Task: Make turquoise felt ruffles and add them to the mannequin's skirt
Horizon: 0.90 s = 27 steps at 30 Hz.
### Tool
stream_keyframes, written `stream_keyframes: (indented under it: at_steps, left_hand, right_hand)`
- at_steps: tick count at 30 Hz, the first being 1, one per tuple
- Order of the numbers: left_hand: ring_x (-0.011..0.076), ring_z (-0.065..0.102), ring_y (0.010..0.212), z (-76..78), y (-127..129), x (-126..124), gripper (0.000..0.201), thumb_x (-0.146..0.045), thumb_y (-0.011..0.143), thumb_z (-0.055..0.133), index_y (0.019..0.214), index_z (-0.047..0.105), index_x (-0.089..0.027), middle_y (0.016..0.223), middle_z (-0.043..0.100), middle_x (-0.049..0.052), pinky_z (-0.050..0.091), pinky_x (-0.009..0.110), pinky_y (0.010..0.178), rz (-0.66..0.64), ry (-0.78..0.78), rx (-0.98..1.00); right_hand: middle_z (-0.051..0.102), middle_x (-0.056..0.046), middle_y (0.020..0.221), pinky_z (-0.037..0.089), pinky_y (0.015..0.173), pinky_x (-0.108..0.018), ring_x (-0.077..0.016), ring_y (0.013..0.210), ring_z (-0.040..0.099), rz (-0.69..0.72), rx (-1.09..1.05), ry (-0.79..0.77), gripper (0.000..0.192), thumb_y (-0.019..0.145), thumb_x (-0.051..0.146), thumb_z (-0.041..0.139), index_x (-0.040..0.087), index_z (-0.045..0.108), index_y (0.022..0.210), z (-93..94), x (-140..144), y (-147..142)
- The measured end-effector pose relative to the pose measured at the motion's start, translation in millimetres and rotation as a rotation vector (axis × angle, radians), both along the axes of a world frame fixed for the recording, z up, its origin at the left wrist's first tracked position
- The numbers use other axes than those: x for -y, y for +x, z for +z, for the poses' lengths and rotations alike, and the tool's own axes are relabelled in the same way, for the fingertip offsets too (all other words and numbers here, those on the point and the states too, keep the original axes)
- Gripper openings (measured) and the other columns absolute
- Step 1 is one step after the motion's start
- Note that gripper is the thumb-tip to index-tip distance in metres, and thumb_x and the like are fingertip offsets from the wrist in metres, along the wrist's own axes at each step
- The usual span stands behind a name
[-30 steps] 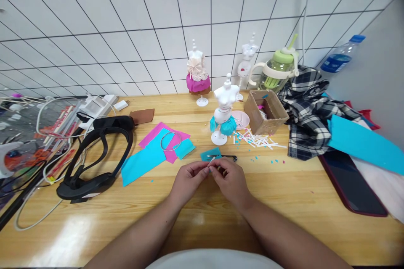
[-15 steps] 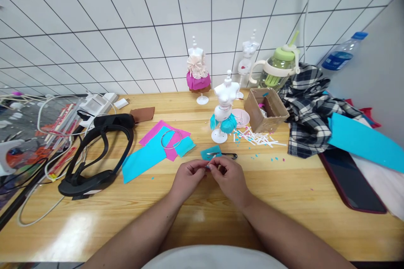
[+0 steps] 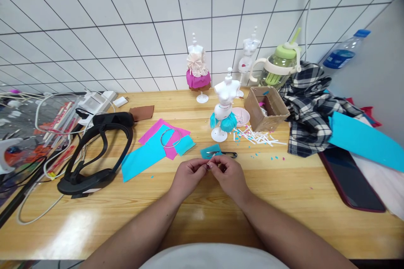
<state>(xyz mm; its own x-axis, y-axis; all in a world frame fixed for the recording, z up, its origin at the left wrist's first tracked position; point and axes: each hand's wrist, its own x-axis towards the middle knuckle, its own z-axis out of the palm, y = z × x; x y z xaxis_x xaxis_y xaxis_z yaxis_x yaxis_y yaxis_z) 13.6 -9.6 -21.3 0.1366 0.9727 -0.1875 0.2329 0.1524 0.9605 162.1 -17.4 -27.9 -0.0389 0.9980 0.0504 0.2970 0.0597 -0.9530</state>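
Note:
My left hand and my right hand meet above the table, thumbs and forefingers pinched together at the tips. Something tiny sits between the fingertips, too small and covered to make out. Just beyond them small black-handled scissors lie partly on a blue piece of paper or cloth. Behind the scissors stands a small white mannequin on a round base, with ruffled blue material around its hips. Left of my hands, blue sheets overlap a pink sheet, with a thin metal ring on top.
At the back stand a mannequin in a pink skirt and a bare one. White strips, a pink dish and a cardboard box sit right. A black headset lies left, a phone far right.
The view has shifted very slightly. Both hands stay pinched together in nearly the same spot, and the pale tip that showed between the fingers is less visible.

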Motion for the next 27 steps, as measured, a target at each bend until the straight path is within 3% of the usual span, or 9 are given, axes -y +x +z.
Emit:
stream_keyframes:
  at_steps: [8,12,16,21,23,27]
  left_hand:
    - [0.0249,0.069,0.093,5.9,-3.1,0.5,0.028,-0.035,0.074,0.069,0.095,0.076,-0.017,0.098,0.076,0.007,0.052,0.034,0.084,-0.052,-0.095,0.128]
    - [0.0245,0.068,0.093,0.6,-3.9,-0.5,0.029,-0.038,0.076,0.069,0.095,0.076,-0.018,0.096,0.076,0.007,0.052,0.034,0.084,-0.061,-0.098,0.13]
    - [0.0197,0.067,0.078,-5.5,-2.9,-0.7,0.025,-0.038,0.078,0.066,0.092,0.076,-0.019,0.083,0.076,0.005,0.052,0.029,0.073,-0.031,-0.075,0.111]
    - [0.0183,0.065,0.073,-1.8,-2.9,-0.2,0.023,-0.038,0.074,0.069,0.081,0.075,-0.017,0.076,0.074,0.005,0.05,0.027,0.067,0.045,-0.08,0.086]
    - [0.0183,0.065,0.074,0.2,-3.9,0.3,0.023,-0.038,0.073,0.07,0.08,0.074,-0.016,0.077,0.074,0.005,0.05,0.027,0.069,0.06,-0.109,0.141]
    - [0.0169,0.064,0.073,2.2,-5.7,2.4,0.02,-0.035,0.073,0.071,0.079,0.073,-0.016,0.077,0.073,0.005,0.05,0.027,0.069,0.071,-0.127,0.314]
  right_hand:
    - [0.067,-0.001,0.072,0.043,0.053,-0.024,-0.0118,0.055,0.052,-0.033,-0.006,-0.009,0.013,0.08,0.027,0.059,0.019,0.068,0.077,2.9,-0.6,1.4]
    - [0.066,-0.002,0.071,0.043,0.053,-0.024,-0.0122,0.056,0.052,-0.034,-0.041,-0.041,0.015,0.08,0.029,0.059,0.018,0.068,0.076,2.7,-1.2,1.7]
    - [0.062,0.001,0.066,0.042,0.049,-0.023,-0.0107,0.051,0.049,-0.006,-0.209,-0.189,0.019,0.079,0.037,0.059,0.019,0.064,0.075,-1.1,-3.0,1.1]
    - [0.047,0.008,0.053,0.027,0.033,-0.02,-0.0066,0.036,0.032,-0.067,-0.448,-0.374,0.028,0.076,0.047,0.062,0.019,0.058,0.08,-6.1,-6.8,3.8]
    - [0.045,0.008,0.052,0.027,0.032,-0.02,-0.0066,0.036,0.033,-0.097,-0.443,-0.348,0.029,0.076,0.048,0.062,0.019,0.058,0.081,-6.7,-9.8,8.5]
    - [0.055,0.005,0.059,0.029,0.033,-0.02,-0.0062,0.037,0.036,-0.15,-0.363,-0.25,0.027,0.077,0.045,0.062,0.019,0.057,0.08,-5.2,-17.2,21.2]
